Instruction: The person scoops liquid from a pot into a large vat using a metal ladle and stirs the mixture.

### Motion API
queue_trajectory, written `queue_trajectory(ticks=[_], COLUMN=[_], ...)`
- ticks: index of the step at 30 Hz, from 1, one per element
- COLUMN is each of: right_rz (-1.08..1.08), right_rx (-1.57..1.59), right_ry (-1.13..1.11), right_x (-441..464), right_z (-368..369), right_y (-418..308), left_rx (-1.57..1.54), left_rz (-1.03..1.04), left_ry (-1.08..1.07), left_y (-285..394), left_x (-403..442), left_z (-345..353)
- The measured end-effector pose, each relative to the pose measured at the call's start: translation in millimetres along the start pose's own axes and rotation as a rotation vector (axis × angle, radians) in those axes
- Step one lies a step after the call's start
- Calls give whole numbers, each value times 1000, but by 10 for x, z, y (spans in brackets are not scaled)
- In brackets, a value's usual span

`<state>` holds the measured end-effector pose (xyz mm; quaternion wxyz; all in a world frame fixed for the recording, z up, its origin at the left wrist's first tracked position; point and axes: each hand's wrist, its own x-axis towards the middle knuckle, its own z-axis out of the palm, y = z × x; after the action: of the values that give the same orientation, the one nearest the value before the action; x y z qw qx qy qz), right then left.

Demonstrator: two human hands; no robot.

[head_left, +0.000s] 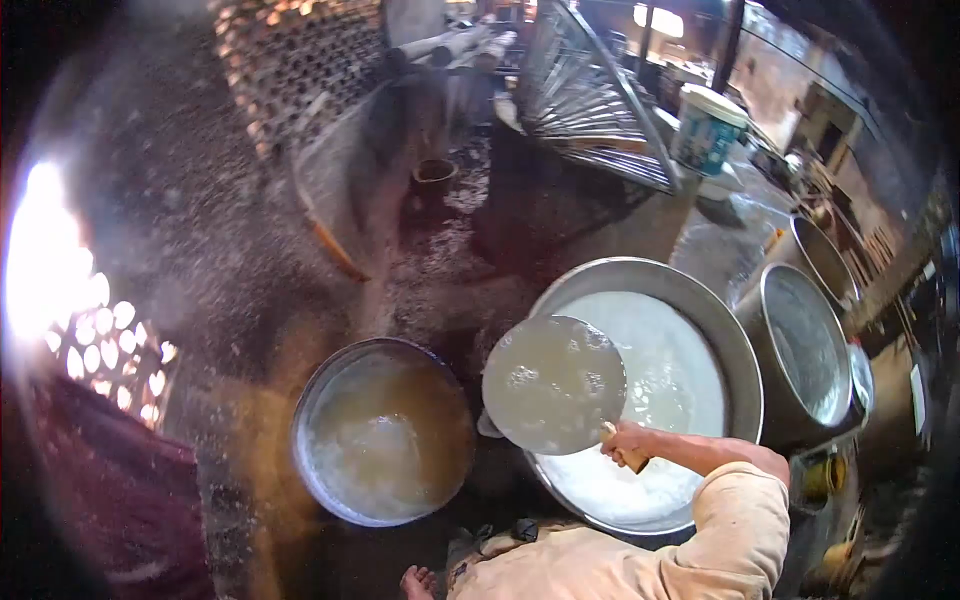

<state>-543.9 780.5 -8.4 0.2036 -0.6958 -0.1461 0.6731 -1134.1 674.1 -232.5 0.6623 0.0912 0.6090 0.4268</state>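
My right hand [628, 446] is closed around the short wooden handle of a large, round, flat skimmer [553, 385]. The skimmer's grey disc looks wet and has shiny patches. It hangs over the left rim of a wide metal pot [742, 385], which holds white, foamy liquid [665, 375]. To the left stands a metal pan [305, 470] of cloudy, brownish liquid [385, 435], apart from the disc. Low at the bottom edge, my left hand [418, 582] is partly in view beside my body, fingers loosely apart and holding nothing visible.
Two deep metal vessels, a nearer one [805, 345] and a farther one [825, 262], stand right of the pot. A lidded bucket [708, 135] and a slatted metal frame [600, 110] are farther back. A perforated brick wall [310, 75] rises at the back left.
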Motion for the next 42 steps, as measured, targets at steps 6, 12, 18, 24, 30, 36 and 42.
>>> queue_trajectory(ticks=[6, 12, 18, 24, 30, 36, 42], right_rz=[-6, -77, -58, -95, -60, -185, -455], right_rx=[180, 582, 1111, 1354, 1583, 764, -299], right_ry=[235, 345, 360, 120, -799, -871, 102], right_x=[-54, 390, 864, 1551, 1356, 568, 1369], right_z=[-688, -715, -318, 277, 708, 1152, 2052], right_y=[1166, 2161, 2475, 2302, 1384, -39, -1328], left_rx=[166, 265, 245, 552, 527, 321, 76], left_rz=[-160, -118, -226, -44, -58, -140, -162], left_ry=[33, 7, -195, 171, 187, 377, 309], left_y=[229, 515, 912, 1083, 1014, 829, 635], left_x=[-154, -234, 248, 5, -28, -53, -70], left_z=[400, 566, 467, 1131, 1060, 494, -521])
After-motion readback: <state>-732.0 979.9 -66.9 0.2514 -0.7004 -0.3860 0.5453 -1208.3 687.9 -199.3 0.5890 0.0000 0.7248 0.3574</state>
